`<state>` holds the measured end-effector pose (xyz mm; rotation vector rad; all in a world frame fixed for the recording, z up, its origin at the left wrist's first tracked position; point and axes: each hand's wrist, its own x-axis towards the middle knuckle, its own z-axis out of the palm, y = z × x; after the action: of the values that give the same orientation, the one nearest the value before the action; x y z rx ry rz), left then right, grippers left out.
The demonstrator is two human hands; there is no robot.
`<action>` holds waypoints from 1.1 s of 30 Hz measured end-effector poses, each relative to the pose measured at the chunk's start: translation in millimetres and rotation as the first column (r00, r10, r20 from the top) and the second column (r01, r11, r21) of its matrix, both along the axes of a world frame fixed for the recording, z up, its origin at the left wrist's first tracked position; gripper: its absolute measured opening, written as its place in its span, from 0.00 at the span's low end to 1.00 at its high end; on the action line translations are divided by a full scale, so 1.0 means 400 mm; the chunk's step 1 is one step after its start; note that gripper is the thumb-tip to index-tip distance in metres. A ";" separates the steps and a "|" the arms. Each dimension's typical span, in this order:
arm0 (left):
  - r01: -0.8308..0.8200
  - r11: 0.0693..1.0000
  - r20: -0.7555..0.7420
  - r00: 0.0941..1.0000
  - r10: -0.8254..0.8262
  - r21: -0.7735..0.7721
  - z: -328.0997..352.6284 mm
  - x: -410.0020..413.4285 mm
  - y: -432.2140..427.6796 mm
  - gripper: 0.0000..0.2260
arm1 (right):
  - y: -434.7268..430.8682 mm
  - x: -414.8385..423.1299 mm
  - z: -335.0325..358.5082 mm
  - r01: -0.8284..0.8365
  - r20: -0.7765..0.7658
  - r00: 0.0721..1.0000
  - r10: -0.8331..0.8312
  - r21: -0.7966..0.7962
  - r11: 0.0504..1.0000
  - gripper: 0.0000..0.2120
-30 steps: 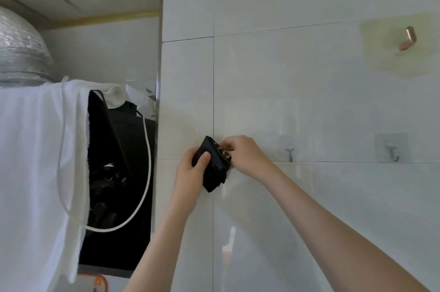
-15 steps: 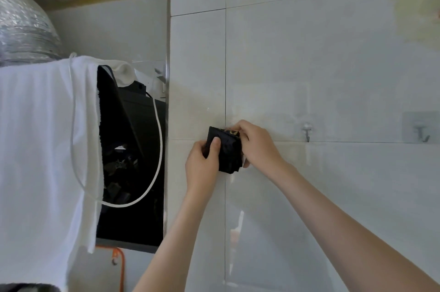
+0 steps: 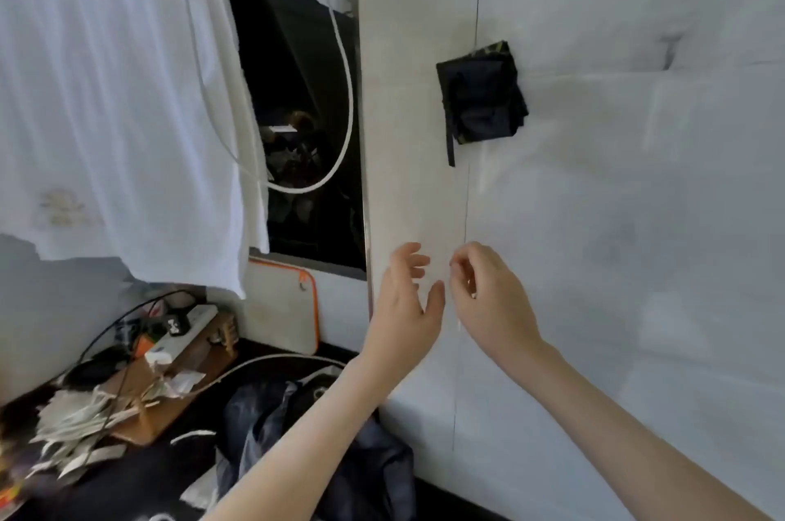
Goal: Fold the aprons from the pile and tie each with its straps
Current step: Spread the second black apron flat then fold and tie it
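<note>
White cloth (image 3: 106, 96) cut off top-left, dark pile (image 3: 255, 414), perhaps aprons, partly behind forearm (image 3: 306, 435)

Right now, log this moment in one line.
folded apron: on wall | left hand: open, empty | right hand: loosely curled, empty | pile: on counter

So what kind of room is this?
Probably a home kitchen. The wall is glossy white tile with a stick-on hook, what looks like a black cooker hood hangs beside it under a white cloth, and a cluttered dark counter runs below.
</note>
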<state>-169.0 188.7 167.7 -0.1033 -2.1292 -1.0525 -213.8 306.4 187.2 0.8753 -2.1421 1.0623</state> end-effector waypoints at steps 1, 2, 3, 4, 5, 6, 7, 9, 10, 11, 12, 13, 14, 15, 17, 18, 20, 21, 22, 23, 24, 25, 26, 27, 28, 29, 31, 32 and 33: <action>-0.018 0.999 0.081 0.997 0.021 -0.030 -0.055 0.022 -0.026 0.21 | -0.021 0.015 -0.043 -0.037 0.073 0.997 0.032 0.064 0.997 0.07; -0.019 0.997 0.156 0.987 0.030 -0.071 -0.095 0.040 -0.047 0.21 | -0.032 0.024 -0.077 -0.070 0.154 0.987 0.050 0.126 0.990 0.11; -0.027 0.994 0.246 0.968 0.053 -0.105 -0.148 0.063 -0.081 0.20 | -0.055 0.036 -0.119 -0.115 0.246 0.967 0.066 0.190 0.975 0.14; -0.031 0.992 0.339 0.938 0.071 -0.124 -0.192 0.077 -0.113 0.19 | -0.074 0.042 -0.155 -0.145 0.305 0.950 0.065 0.246 0.958 0.16; -0.034 0.992 0.437 0.895 0.083 -0.118 -0.236 0.096 -0.148 0.18 | -0.100 0.049 -0.194 -0.166 0.350 0.935 0.053 0.302 0.939 0.17; -0.044 0.993 0.517 0.851 0.095 -0.109 -0.272 0.113 -0.180 0.18 | -0.121 0.055 -0.229 -0.176 0.392 0.920 0.031 0.341 0.924 0.17; -0.063 0.992 0.572 0.812 0.112 -0.105 -0.296 0.122 -0.206 0.18 | -0.137 0.057 -0.251 -0.179 0.422 0.907 0.005 0.375 0.909 0.15; -0.077 0.989 0.657 0.740 0.141 -0.127 -0.352 0.132 -0.272 0.20 | -0.186 0.064 -0.314 -0.191 0.481 0.875 -0.057 0.449 0.873 0.12; -0.076 0.987 0.676 0.720 0.154 -0.145 -0.368 0.130 -0.299 0.20 | -0.209 0.065 -0.342 -0.198 0.495 0.865 -0.081 0.485 0.852 0.11; -0.075 0.985 0.694 0.701 0.164 -0.156 -0.383 0.124 -0.326 0.20 | -0.230 0.060 -0.370 -0.202 0.502 0.858 -0.107 0.522 0.829 0.12; -0.071 0.985 0.708 0.688 0.162 -0.156 -0.400 0.115 -0.361 0.20 | -0.259 0.050 -0.403 -0.204 0.515 0.845 -0.143 0.559 0.804 0.13; -0.067 0.985 0.715 0.680 0.163 -0.161 -0.409 0.108 -0.380 0.20 | -0.275 0.041 -0.430 -0.209 0.529 0.831 -0.175 0.586 0.783 0.15; -0.060 0.984 0.716 0.678 0.165 -0.170 -0.417 0.099 -0.403 0.19 | -0.291 0.032 -0.454 -0.211 0.541 0.815 -0.208 0.612 0.762 0.18; -0.050 0.983 0.719 0.676 0.162 -0.174 -0.425 0.088 -0.430 0.19 | -0.311 0.021 -0.479 -0.210 0.552 0.798 -0.243 0.632 0.746 0.21; -0.026 0.983 0.727 0.670 0.150 -0.179 -0.432 0.070 -0.472 0.20 | -0.335 0.007 -0.516 -0.182 0.530 0.790 -0.308 0.682 0.708 0.23; -0.006 0.984 0.734 0.665 0.136 -0.177 -0.436 0.058 -0.495 0.21 | -0.347 0.001 -0.532 -0.152 0.498 0.796 -0.344 0.714 0.683 0.21; 0.029 0.984 0.734 0.670 0.113 -0.178 -0.433 0.042 -0.520 0.21 | -0.353 -0.008 -0.554 -0.113 0.453 0.810 -0.374 0.745 0.657 0.14; 0.046 0.981 0.726 0.680 0.106 -0.186 -0.433 0.033 -0.529 0.21 | -0.354 -0.013 -0.560 -0.102 0.450 0.807 -0.382 0.744 0.661 0.11; 0.062 0.978 0.715 0.692 0.102 -0.199 -0.430 0.027 -0.529 0.21 | -0.351 -0.018 -0.562 -0.097 0.461 0.799 -0.387 0.734 0.672 0.10; 0.085 0.972 0.703 0.705 0.096 -0.218 -0.428 0.023 -0.525 0.22 | -0.347 -0.022 -0.558 -0.097 0.470 0.798 -0.377 0.718 0.689 0.09; 0.123 0.961 0.697 0.712 0.088 -0.247 -0.426 0.017 -0.517 0.23 | -0.342 -0.024 -0.548 -0.086 0.475 0.799 -0.368 0.695 0.714 0.10; 0.171 0.942 0.697 0.712 0.084 -0.289 -0.424 0.011 -0.504 0.26 | -0.333 -0.024 -0.530 -0.065 0.478 0.801 -0.361 0.668 0.741 0.11; 0.220 0.915 0.706 0.702 0.092 -0.338 -0.423 0.007 -0.492 0.29 | -0.326 -0.020 -0.505 -0.044 0.471 0.811 -0.348 0.642 0.766 0.11; 0.268 0.881 0.705 0.702 0.098 -0.390 -0.416 -0.001 -0.469 0.31 | -0.307 -0.012 -0.472 -0.021 0.455 0.824 -0.336 0.618 0.786 0.12; 0.293 0.852 0.698 0.707 0.113 -0.434 -0.412 -0.007 -0.454 0.32 | -0.297 -0.005 -0.442 -0.012 0.430 0.847 -0.311 0.601 0.799 0.12; 0.307 0.826 0.681 0.722 0.122 -0.474 -0.401 -0.011 -0.427 0.32 | -0.272 0.009 -0.410 0.005 0.399 0.867 -0.300 0.593 0.805 0.12; 0.292 0.795 0.625 0.769 0.137 -0.533 -0.371 -0.016 -0.380 0.28 | -0.227 0.038 -0.355 0.038 0.343 0.894 -0.287 0.582 0.812 0.12; 0.288 0.785 0.596 0.793 0.125 -0.548 -0.347 -0.015 -0.348 0.24 | -0.194 0.058 -0.327 0.062 0.328 0.896 -0.298 0.572 0.818 0.12; 0.295 0.786 0.586 0.804 0.104 -0.544 -0.325 -0.013 -0.324 0.21 | -0.166 0.076 -0.304 0.081 0.314 0.898 -0.307 0.570 0.818 0.12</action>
<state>-174.1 59.0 37.8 -0.2265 -3.0234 -0.4009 -183.4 240.1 65.6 0.6833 -2.8905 0.5419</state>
